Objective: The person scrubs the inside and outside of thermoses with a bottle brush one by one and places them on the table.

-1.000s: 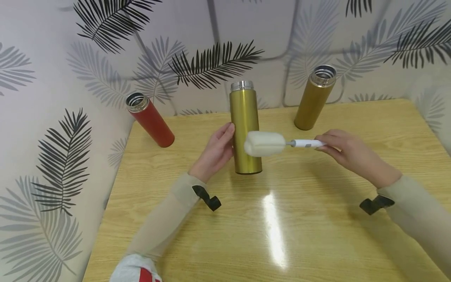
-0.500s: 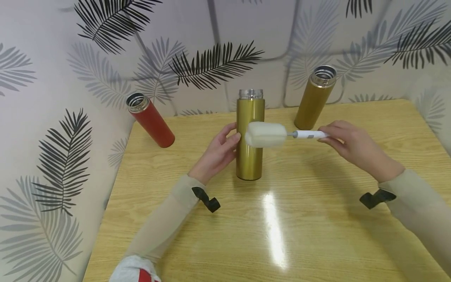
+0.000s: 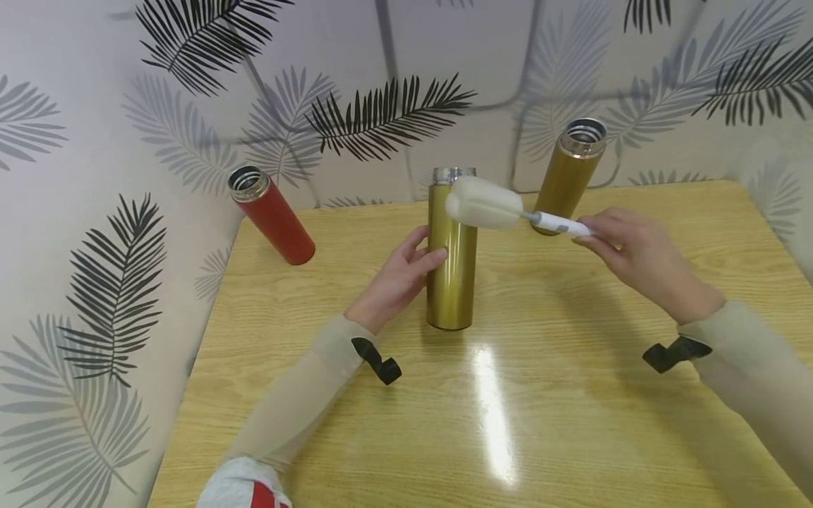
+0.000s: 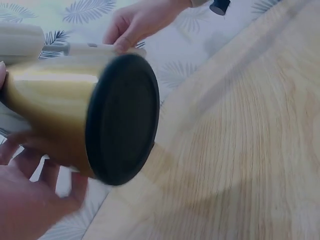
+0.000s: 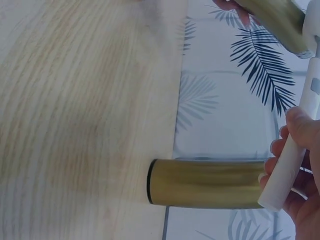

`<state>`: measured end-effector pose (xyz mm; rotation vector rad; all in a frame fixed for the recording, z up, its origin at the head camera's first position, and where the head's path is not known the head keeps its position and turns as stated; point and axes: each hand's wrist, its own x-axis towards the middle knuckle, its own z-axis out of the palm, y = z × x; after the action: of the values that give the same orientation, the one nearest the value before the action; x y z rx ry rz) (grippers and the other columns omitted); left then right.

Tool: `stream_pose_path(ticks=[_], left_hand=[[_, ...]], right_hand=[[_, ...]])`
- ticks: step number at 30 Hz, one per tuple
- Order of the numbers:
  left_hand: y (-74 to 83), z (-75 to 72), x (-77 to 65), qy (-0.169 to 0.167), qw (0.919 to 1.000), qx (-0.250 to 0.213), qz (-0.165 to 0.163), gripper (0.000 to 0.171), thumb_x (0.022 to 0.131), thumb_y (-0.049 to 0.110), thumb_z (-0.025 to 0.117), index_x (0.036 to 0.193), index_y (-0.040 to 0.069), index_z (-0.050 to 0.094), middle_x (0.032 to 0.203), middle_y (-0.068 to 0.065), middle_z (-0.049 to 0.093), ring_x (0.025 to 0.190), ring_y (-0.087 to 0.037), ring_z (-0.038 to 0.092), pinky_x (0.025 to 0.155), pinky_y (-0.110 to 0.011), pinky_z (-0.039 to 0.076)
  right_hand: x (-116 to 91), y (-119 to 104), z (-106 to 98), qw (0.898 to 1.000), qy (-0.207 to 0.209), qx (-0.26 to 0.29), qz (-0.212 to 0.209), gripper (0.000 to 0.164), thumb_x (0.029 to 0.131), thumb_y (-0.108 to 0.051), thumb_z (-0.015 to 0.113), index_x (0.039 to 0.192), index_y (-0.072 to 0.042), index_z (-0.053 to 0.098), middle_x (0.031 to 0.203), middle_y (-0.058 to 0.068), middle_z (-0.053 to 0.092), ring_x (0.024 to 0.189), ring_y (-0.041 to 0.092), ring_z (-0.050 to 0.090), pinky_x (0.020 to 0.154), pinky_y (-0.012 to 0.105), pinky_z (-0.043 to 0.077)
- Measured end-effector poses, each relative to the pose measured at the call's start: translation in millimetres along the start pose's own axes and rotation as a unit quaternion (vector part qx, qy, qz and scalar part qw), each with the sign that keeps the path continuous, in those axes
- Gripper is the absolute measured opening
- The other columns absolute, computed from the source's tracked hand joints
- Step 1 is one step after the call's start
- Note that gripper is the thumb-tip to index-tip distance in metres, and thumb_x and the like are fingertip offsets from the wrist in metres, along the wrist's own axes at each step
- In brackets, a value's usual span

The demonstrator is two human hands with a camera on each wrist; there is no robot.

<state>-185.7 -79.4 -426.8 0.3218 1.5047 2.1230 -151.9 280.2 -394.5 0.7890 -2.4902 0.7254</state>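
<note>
My left hand (image 3: 400, 279) grips a lidless gold thermos flask (image 3: 452, 282) at mid-body, thumb across its front. The flask is off the table; its black base (image 4: 125, 120) faces the left wrist camera. A steel neck tops it, and its mouth is hidden from the head camera. In my right hand (image 3: 638, 250) is a bottle brush (image 3: 485, 203) with a pale sponge head, pinched by its white handle (image 5: 295, 150). The brush slants up to the left, its sponge overlapping the flask just under the neck in the head view.
A red flask (image 3: 279, 224) without a lid stands at the table's back left. Another open gold flask (image 3: 565, 176) stands at the back right, behind the brush handle. The wooden table (image 3: 381, 423) meets a leaf-patterned wall covering (image 3: 254, 127) at its back edge.
The held flask has shifted right and a little lower in the head view, and my left thumb has come round its front. The sponge end of the brush has risen toward the flask's neck.
</note>
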Motion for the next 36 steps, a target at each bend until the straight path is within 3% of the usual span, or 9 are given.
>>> stream_pose_path(ticks=[7,11,16,20,23,25,27,31,36], left_hand=[[-2.8,-1.9,2.4,-0.009,0.9999,-0.006,0.006,0.126,0.066,0.062,0.088,0.163,0.006,0.029,0.143,-0.01,0.05,0.124,-0.018,0.053,0.119,-0.051,0.033],[-0.7,-3.5,3.4,-0.002,0.9998,-0.017,0.003,0.122,0.065,0.059,0.09,0.16,0.007,0.035,0.131,-0.003,0.058,0.12,-0.017,0.055,0.116,-0.051,0.035],[3.0,-5.1,4.5,0.001,0.9987,-0.051,0.007,0.098,0.064,0.055,0.093,0.141,0.016,0.047,0.109,0.002,0.069,0.107,-0.014,0.062,0.103,-0.042,0.045],[5.7,-7.5,4.5,0.0,0.9975,-0.068,0.02,0.086,0.068,0.052,0.093,0.134,0.02,0.049,0.107,0.002,0.069,0.107,-0.014,0.062,0.1,-0.04,0.047],[8.1,-9.6,4.8,-0.001,0.9972,-0.071,0.026,0.086,0.07,0.051,0.092,0.137,0.018,0.049,0.115,0.0,0.067,0.113,-0.016,0.06,0.103,-0.041,0.046],[9.6,-10.9,5.1,-0.002,0.9972,-0.069,0.028,0.091,0.072,0.051,0.091,0.143,0.013,0.048,0.122,-0.002,0.064,0.119,-0.018,0.058,0.108,-0.044,0.043],[11.0,-12.2,5.0,-0.003,0.9971,-0.069,0.031,0.098,0.074,0.051,0.089,0.149,0.007,0.045,0.129,-0.004,0.06,0.124,-0.02,0.055,0.112,-0.047,0.041],[12.1,-15.3,5.3,0.01,0.9959,-0.083,0.034,0.099,0.079,0.049,0.085,0.155,0.004,0.04,0.134,-0.006,0.059,0.127,-0.021,0.055,0.112,-0.047,0.041],[11.4,-16.1,6.7,0.035,0.9918,-0.113,0.05,0.061,0.091,0.041,0.076,0.14,0.016,0.049,0.122,-0.005,0.064,0.112,-0.019,0.061,0.097,-0.039,0.049]], right_hand=[[-5,4,6,1.0,-0.005,0.008,-0.02,0.04,0.074,0.012,0.085,0.111,-0.001,0.077,0.094,0.007,0.072,0.074,0.011,0.052,0.066,0.019,0.04],[-9,6,8,0.999,-0.029,0.005,-0.033,0.035,0.078,0.008,0.085,0.11,-0.002,0.076,0.094,0.006,0.072,0.075,0.013,0.055,0.068,0.021,0.042],[-14,5,10,0.998,-0.053,0.005,-0.039,0.039,0.074,0.011,0.086,0.109,-0.002,0.075,0.094,0.004,0.07,0.078,0.014,0.058,0.07,0.023,0.046],[-19,7,12,0.997,-0.065,0.004,-0.047,0.043,0.072,0.011,0.087,0.111,-0.002,0.075,0.095,0.002,0.07,0.081,0.014,0.06,0.073,0.023,0.048],[-22,9,14,0.996,-0.069,0.006,-0.056,0.022,0.093,-0.012,0.078,0.113,-0.002,0.075,0.096,0.002,0.07,0.082,0.013,0.061,0.073,0.024,0.049],[-23,9,14,0.996,-0.07,0.007,-0.063,0.034,0.102,-0.032,0.063,0.112,-0.002,0.075,0.096,0.002,0.07,0.081,0.013,0.061,0.072,0.025,0.05],[-25,10,14,0.995,-0.074,0.006,-0.068,0.057,0.102,-0.049,0.044,0.112,-0.002,0.076,0.097,0.002,0.071,0.081,0.013,0.062,0.072,0.025,0.052],[-28,10,14,0.993,-0.087,0.006,-0.075,0.059,0.102,-0.051,0.042,0.11,-0.003,0.076,0.097,0.001,0.072,0.082,0.014,0.064,0.073,0.025,0.053],[-32,11,14,0.991,-0.103,0.007,-0.08,0.051,0.102,-0.047,0.046,0.108,-0.006,0.076,0.098,-0.002,0.071,0.084,0.012,0.062,0.076,0.022,0.052]])
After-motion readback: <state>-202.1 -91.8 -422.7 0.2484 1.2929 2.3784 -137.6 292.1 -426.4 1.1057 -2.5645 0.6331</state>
